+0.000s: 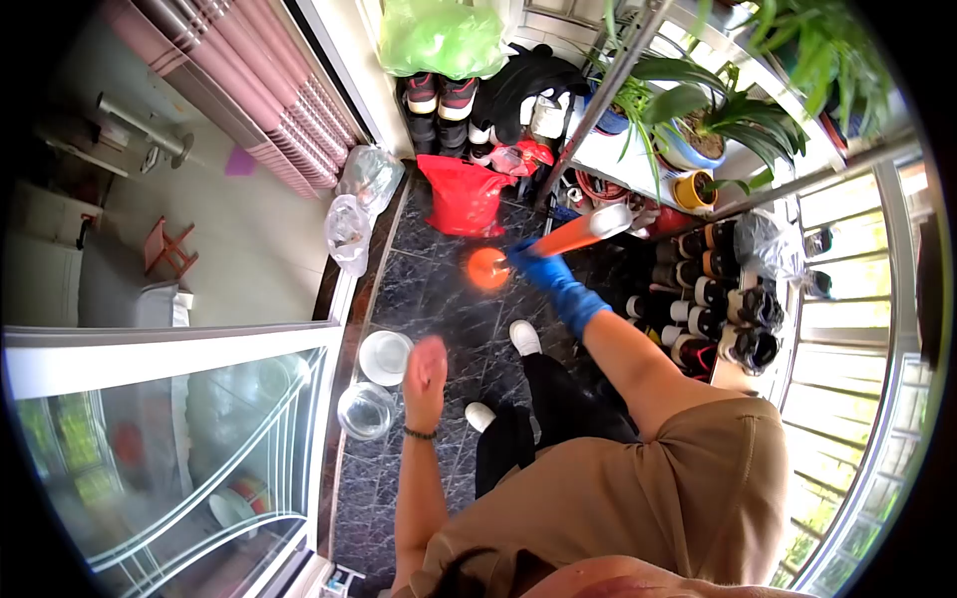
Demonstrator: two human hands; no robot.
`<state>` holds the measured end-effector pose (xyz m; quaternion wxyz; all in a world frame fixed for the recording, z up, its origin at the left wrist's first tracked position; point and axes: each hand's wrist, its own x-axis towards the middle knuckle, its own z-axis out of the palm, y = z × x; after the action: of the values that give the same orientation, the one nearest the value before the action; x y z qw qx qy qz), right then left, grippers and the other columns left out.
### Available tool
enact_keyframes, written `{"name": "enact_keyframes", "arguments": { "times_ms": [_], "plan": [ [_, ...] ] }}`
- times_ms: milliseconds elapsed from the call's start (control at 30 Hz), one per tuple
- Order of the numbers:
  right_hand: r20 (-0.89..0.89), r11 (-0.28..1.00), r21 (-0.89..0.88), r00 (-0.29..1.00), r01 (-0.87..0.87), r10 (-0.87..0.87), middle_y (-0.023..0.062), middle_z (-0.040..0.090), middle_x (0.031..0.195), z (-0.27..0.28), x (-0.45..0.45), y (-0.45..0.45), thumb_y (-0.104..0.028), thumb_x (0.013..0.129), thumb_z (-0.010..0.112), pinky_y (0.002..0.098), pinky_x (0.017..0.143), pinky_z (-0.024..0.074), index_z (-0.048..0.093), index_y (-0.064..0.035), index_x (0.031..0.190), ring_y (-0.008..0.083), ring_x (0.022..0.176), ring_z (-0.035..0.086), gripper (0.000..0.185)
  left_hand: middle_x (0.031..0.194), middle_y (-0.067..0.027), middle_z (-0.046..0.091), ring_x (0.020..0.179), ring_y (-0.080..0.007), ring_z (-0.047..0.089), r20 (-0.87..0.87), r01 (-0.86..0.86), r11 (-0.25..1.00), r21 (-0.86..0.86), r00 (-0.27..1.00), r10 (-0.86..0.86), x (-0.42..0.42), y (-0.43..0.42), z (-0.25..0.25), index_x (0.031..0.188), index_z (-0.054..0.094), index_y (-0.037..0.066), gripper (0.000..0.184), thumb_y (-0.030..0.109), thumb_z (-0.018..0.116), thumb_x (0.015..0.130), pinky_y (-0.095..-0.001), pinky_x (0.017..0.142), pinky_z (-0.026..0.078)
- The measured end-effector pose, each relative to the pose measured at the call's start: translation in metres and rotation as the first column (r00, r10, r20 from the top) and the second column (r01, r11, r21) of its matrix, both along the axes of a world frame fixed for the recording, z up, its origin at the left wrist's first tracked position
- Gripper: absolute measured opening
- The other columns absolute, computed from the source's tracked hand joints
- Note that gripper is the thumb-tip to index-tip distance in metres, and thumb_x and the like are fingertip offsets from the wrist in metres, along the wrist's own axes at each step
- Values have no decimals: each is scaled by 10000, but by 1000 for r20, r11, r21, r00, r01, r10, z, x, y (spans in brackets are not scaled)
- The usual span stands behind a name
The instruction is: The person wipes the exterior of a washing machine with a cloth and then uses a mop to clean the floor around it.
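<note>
My right hand [538,274], in a blue glove, is closed around an orange tool [573,235] with a pale end and a round orange head [488,269]; its exact kind is hard to make out. The tool is held at a slant above the dark tiled floor. Bare and blurred, my left hand [426,374] hangs close to a white bowl [386,357]; nothing is plainly visible in it, and its fingers are smeared. A clear, round container [366,410] stands just beside the bowl.
A red plastic bag [464,194] lies ahead near shoes and a green bag [439,38]. Rows of shoes [708,294] and a plant shelf [638,164] line the right. Clear bags [349,231] sit by the doorway; a glass door [189,439] stands left.
</note>
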<state>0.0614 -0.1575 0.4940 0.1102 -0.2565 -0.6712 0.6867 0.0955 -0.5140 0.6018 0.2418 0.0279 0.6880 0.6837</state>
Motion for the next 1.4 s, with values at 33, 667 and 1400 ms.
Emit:
{"name": "enact_keyframes", "arguments": {
  "times_ms": [33, 667, 1400],
  "plan": [
    [-11, 1000, -1, 1000, 13, -13, -8, 600, 830, -20, -5, -26, -240, 827, 682, 308, 712, 457, 654, -83, 924, 125, 755, 533, 186, 1160, -105, 562, 1075, -182, 540, -114, 29, 998, 52, 993, -23, -13, 10, 25, 1202, 493, -17, 383, 142, 619, 877, -313, 938, 430],
    [-31, 626, -111, 632, -772, 774, 114, 572, 759, 95, 19, -231, -117, 695, 658, 395, 637, 451, 579, -44, 789, 298, 714, 555, 143, 587, -80, 531, 535, -205, 498, -531, 37, 962, 270, 840, 116, 29, -52, 201, 603, 509, -1, 122, 1, 545, 719, -312, 581, 439],
    [-105, 314, 790, 388, -527, 916, 125, 564, 748, 34, -163, -210, -115, 639, 660, 369, 623, 440, 564, -63, 794, 290, 678, 546, 190, 1010, -134, 516, 849, -185, 508, -739, -342, 937, 73, 612, 281, -68, 8, 151, 988, 451, 16, 252, -72, 544, 770, -380, 906, 398]
  ]
}}
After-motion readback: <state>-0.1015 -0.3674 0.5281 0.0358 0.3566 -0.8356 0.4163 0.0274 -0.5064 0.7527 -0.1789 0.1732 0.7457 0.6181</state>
